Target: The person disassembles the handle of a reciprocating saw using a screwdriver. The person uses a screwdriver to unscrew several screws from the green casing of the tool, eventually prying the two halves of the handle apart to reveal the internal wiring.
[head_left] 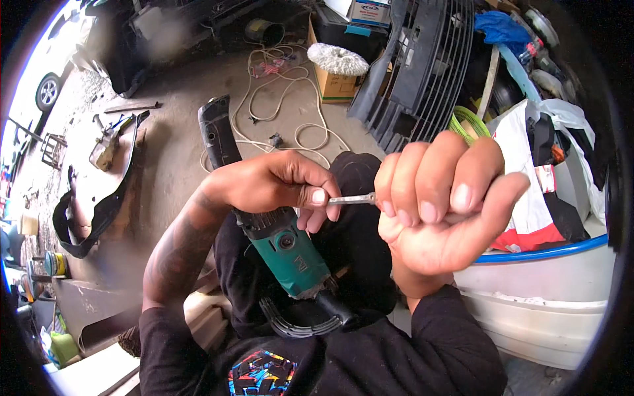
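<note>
Between my two hands, level in front of my chest, is a slim silver metal rod. My left hand pinches its left end between thumb and fingers. My right hand is closed in a fist, palm side up, round the other end, which the fingers hide; I cannot tell what kind of tool it is. Across my lap lies a power polisher with a green body, a black rear handle and a black curved loop handle near my belly. My left hand is just above its body without clearly gripping it.
A pale cord lies coiled on the concrete floor ahead. Beyond it a white fluffy polishing pad rests on a cardboard box. A black car grille leans at right, near a white tub. A curved car panel lies left.
</note>
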`<move>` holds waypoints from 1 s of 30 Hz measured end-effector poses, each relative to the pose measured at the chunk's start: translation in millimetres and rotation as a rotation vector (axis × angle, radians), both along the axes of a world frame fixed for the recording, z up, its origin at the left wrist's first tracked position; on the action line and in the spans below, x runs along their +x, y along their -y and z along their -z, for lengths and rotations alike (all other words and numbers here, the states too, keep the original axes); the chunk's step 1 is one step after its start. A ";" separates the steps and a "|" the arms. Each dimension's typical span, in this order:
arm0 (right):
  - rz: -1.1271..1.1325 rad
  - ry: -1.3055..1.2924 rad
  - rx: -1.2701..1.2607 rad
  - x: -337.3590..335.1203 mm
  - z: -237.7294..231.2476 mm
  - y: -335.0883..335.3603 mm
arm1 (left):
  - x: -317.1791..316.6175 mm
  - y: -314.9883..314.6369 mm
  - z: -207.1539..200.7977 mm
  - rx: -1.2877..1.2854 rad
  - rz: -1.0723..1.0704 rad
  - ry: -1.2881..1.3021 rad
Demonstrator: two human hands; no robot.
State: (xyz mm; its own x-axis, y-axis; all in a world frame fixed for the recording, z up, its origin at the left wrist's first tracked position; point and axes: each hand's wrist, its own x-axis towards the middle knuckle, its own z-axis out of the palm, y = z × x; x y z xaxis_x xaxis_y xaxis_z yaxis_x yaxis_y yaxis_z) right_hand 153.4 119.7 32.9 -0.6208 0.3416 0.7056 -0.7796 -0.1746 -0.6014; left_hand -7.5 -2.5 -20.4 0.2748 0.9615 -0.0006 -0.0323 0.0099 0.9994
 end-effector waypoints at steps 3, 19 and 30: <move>0.078 -0.036 0.020 6.3 4.3 12.3 | 0.1 0.9 -2.7 0.001 0.022 -0.011; 0.024 -0.080 0.102 13.6 4.6 13.2 | 2.2 8.3 -0.6 0.311 -0.129 -0.255; 0.485 0.201 0.893 50.0 -26.7 -14.7 | 16.4 80.0 75.3 0.086 -1.376 0.051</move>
State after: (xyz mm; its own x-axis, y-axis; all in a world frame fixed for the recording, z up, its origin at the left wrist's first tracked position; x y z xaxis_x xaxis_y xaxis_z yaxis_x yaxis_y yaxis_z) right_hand 203.4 134.4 59.5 -0.6909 -0.0107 0.7229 -0.5178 0.7051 -0.4844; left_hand 8.9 -82.5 -95.8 -0.8901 0.4527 0.0534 -0.0016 -0.1203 0.9927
